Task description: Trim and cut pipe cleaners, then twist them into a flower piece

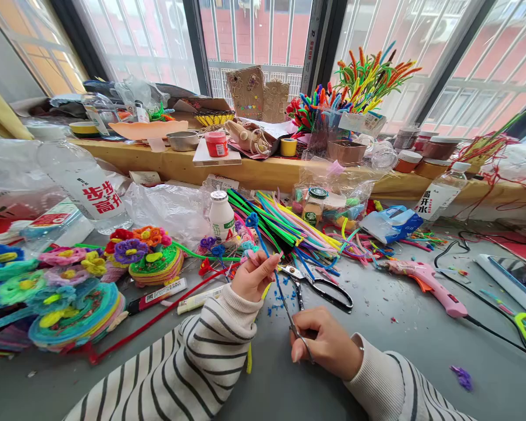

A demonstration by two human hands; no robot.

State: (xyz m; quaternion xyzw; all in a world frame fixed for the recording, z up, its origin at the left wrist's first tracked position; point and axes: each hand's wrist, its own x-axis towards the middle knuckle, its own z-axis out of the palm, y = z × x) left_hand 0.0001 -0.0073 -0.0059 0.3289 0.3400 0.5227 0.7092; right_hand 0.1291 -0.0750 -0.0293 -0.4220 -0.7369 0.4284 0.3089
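Your left hand [255, 276] was closed in a pinch on the blue pipe cleaner [264, 248], just above the grey table [403, 333]. Your right hand [326, 344] gripped the stem's lower, bare-wire end between thumb and fingers. The two hands were held apart, with the stem running between them. Scissors [322, 289] lay just beyond the right hand. Blue fluff [272, 309] lay scattered under the stem.

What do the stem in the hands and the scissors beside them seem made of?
The stem: thin bare metal wire, grey, shiny, with fuzzy blue pile higher up, likely chenille. The scissors: bright steel-looking blades, glossy black handles, probably plastic.
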